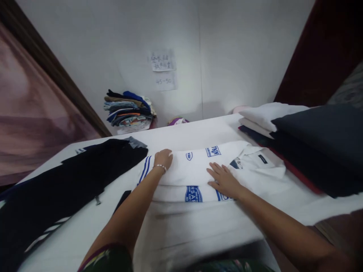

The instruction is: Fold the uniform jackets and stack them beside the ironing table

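Note:
A white polo shirt [184,170] with blue printed patches lies on the table in front of me, its collar to the right and blue stripes at its left end. My left hand [163,159], with a bracelet at the wrist, is closed on the cloth near the striped end. Spread flat on the shirt near the collar, my right hand [225,180] has its fingers apart. The near part of the shirt is folded over and hangs toward my body.
Dark garments [85,166] cover the left side of the white table [181,134]. At the right stands a pile of folded clothes [312,151]. Another stack of clothes [129,109] sits beyond the far edge by the wall, below paper notes [163,68]. A pink curtain [34,113] hangs left.

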`<control>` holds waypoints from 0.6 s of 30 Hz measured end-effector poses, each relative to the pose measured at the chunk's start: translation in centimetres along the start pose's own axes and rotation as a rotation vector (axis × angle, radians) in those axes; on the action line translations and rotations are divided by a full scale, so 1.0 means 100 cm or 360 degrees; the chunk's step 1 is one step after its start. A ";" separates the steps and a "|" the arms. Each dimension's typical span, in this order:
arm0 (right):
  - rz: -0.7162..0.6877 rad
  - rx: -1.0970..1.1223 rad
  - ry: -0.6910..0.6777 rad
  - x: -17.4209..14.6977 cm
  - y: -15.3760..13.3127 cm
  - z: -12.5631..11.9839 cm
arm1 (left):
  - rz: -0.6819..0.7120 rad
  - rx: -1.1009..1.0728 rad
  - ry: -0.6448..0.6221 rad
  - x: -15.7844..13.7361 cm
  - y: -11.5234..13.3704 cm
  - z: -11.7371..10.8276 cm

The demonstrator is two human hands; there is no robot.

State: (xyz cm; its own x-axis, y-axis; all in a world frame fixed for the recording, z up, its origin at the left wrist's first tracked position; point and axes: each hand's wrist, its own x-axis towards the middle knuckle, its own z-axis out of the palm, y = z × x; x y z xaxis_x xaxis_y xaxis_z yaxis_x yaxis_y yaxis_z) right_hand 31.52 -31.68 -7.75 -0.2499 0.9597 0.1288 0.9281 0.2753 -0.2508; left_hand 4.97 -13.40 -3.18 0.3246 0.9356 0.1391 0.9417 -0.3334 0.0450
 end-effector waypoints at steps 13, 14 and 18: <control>0.0662 -0.0112 0.0113 0.091 0.132 -0.070 | 0.0178 0.0021 -0.0124 -0.037 0.022 0.028; 0.0683 -0.0121 0.0079 0.096 0.143 -0.071 | 0.0177 0.0019 -0.0114 -0.037 0.021 0.029; 0.0699 -0.0196 -0.0043 0.097 0.169 -0.070 | 0.0160 0.0024 -0.0093 -0.037 0.019 0.031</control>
State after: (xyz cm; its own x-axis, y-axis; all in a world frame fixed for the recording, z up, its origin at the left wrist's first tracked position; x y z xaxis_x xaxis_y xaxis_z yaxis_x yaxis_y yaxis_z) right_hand 46.71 -18.17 -4.01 0.1689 0.9856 0.0104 0.9732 -0.1650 -0.1601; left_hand 5.85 -17.18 -6.69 0.4214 0.9029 0.0844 0.9053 -0.4243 0.0187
